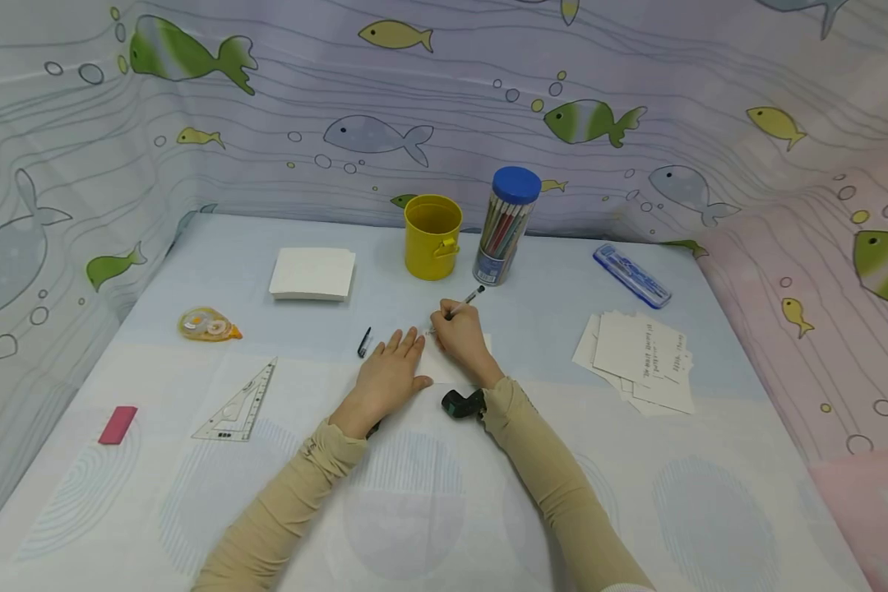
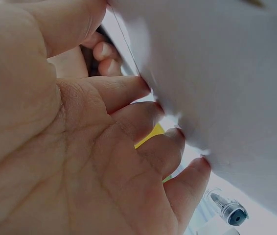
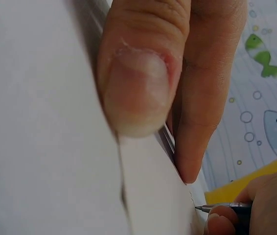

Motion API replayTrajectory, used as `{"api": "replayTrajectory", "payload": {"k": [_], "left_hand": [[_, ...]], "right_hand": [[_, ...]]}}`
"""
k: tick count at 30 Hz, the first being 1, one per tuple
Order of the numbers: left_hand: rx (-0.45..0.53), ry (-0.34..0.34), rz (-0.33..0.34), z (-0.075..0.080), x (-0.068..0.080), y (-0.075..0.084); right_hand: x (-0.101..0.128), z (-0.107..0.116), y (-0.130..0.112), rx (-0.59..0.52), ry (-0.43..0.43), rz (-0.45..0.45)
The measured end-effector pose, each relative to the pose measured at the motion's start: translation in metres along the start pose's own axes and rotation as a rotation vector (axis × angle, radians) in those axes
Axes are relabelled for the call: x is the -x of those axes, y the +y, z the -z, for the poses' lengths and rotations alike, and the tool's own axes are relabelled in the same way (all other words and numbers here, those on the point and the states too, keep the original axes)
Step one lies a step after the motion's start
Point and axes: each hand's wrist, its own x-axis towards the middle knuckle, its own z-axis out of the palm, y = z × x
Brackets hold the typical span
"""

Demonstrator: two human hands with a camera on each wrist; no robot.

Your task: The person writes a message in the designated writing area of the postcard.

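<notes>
**Two tan sleeves [image 1: 289,503], then a thin pen [image 1: 468,299] and white paper [image 1: 438,366]**

From the head camera, your sleeves are closest. Past them, your left hand [image 1: 385,374] lies flat with its fingers straight and a bit apart, holding nothing. Your right hand [image 1: 461,333] pinches the pen. The paper lies between and partly under your hands, in the middle of the table [image 1: 543,329]. The pen should be light, hard and smooth, and it could roll if you put it down. Hold it low, near the tip. The paper should be light and easy to bend or slide, so press it flat or lift it by an edge. The pen has a dark end. Its cap [image 1: 365,343], clear and black, lies just beside your left fingers.

From the left wrist camera, your palm is closest. You can't tell here where paper stops and table starts. The cap shows past your little finger.

From the right wrist camera, your left thumb is closest, by the paper's edge. Your right fingers pinch the pen close to its grey, pointy tip. The paper is white, with what look like tiny marks near that tip.
</notes>
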Motion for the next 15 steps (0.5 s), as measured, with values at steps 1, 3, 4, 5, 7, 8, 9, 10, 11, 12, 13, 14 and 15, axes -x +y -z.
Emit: {"api": "replayTrajectory", "payload": {"k": [1, 3, 4, 5, 7, 8, 9, 10, 11, 12, 13, 14, 15], "left_hand": [[0.001, 0.004, -0.001, 0.0001, 0.0000, 0.0001], [0.002, 0.008, -0.003, 0.0006, 0.0000, 0.0005], [0.005, 0.009, -0.003, 0.0007, 0.0001, 0.0006], [0.006, 0.010, -0.001, 0.0012, 0.0004, 0.0009], [0.010, 0.014, 0.000, 0.0018, 0.0010, 0.0013], [0.010, 0.013, 0.000, 0.0021, 0.0014, 0.0014], [0.010, 0.014, 0.000, 0.0022, 0.0017, 0.0014], [0.011, 0.015, 0.001, 0.0024, 0.0018, 0.0015], [0.010, 0.015, 0.000, 0.0026, 0.0018, 0.0015], [0.008, 0.011, 0.001, 0.0026, 0.0017, 0.0015], [0.008, 0.007, 0.002, 0.0027, 0.0018, 0.0015], [0.008, 0.006, 0.001, 0.0027, 0.0017, 0.0014], [0.006, 0.006, 0.000, 0.0027, 0.0015, 0.0014]], "right_hand": [[-0.0001, 0.0003, -0.0006, 0.007, 0.005, 0.003], [-0.0004, 0.0006, -0.0011, 0.018, 0.014, 0.007], [-0.0003, 0.0008, -0.0014, 0.013, 0.015, 0.008], [0.0000, 0.0011, -0.0019, 0.007, 0.014, 0.008], [0.0002, 0.0011, -0.0012, -0.008, 0.012, 0.007], [0.0003, 0.0009, -0.0009, -0.019, 0.008, 0.006], [0.0006, 0.0009, -0.0007, -0.029, 0.004, 0.005], [0.0007, 0.0009, -0.0007, -0.039, -0.001, 0.004], [0.0008, 0.0010, -0.0007, -0.045, -0.005, 0.001], [0.0008, 0.0009, -0.0006, -0.043, -0.010, -0.001], [0.0007, 0.0008, -0.0004, -0.039, -0.014, -0.004], [0.0008, 0.0009, -0.0008, -0.039, -0.017, -0.008], [0.0008, 0.0009, -0.0011, -0.038, -0.018, -0.010]]}}
